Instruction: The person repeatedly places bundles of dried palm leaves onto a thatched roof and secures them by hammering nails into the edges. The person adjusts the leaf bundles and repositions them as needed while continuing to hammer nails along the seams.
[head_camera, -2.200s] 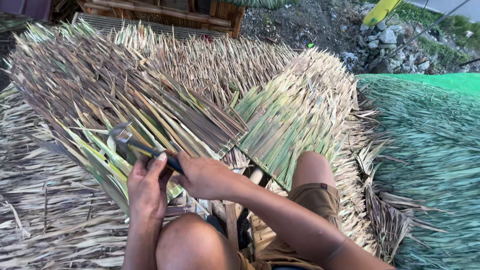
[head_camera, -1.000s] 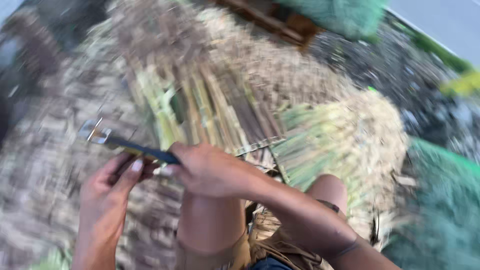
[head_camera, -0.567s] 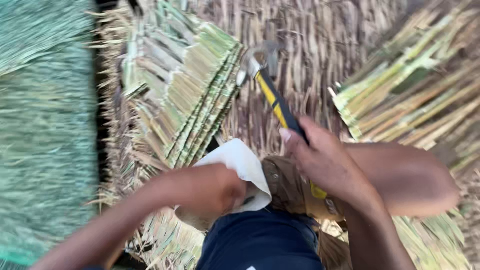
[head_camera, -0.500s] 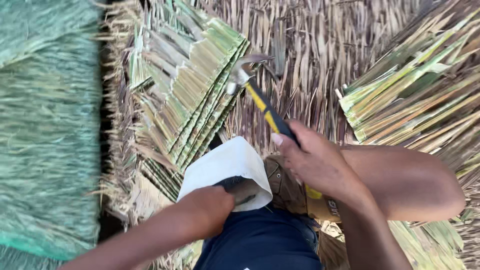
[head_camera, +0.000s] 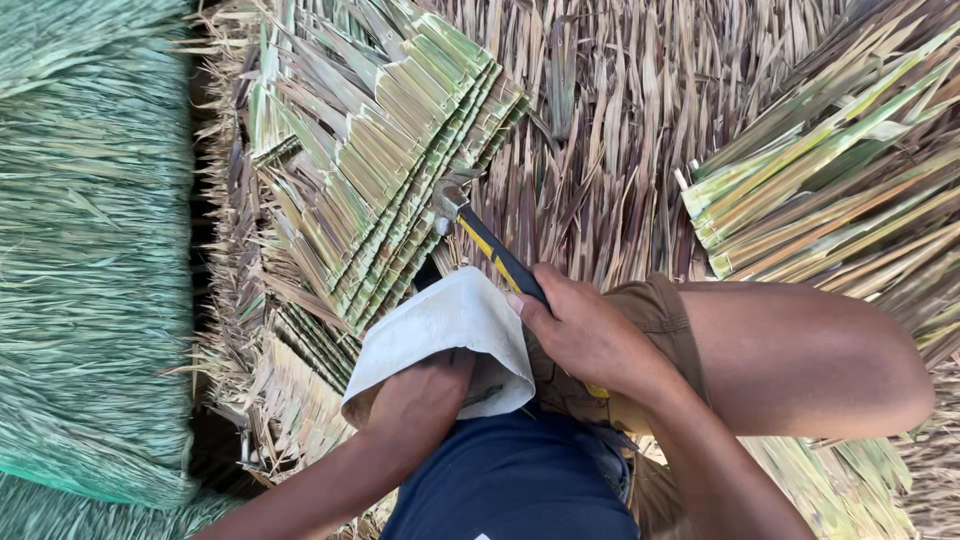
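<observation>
The view has swung round from the open spread of thatch seen two seconds ago, so that the person's own lap now fills the lower middle, and the two hands, which were then together on the hammer handle, have parted. The right hand (head_camera: 590, 335) is wrapped shut around the black-and-yellow handle of the claw hammer (head_camera: 490, 250), whose steel head points toward eleven o'clock and lies just at the edge of the fan of folded green palm leaves (head_camera: 390, 190); over the last half second the head has dropped lower and closer to that fan, though I cannot tell if it touches the leaves. The left hand (head_camera: 415, 400) has gone into a white cloth pouch (head_camera: 440, 335) at the waist, at about nine o'clock from the right hand; half a second ago its knuckles were visible at the mouth, and now the fingers are hidden inside, so whether they are closed on anything cannot be told. The pouch rests against the dark blue shirt (head_camera: 510, 480) and khaki shorts (head_camera: 650, 310), with the bare knee out at three o'clock. A second bundle of green-yellow leaves (head_camera: 830, 180) lies at one o'clock, dry brown thatch (head_camera: 610, 120) between the two bundles, and green netting (head_camera: 90, 250) covers the far nine o'clock side.
</observation>
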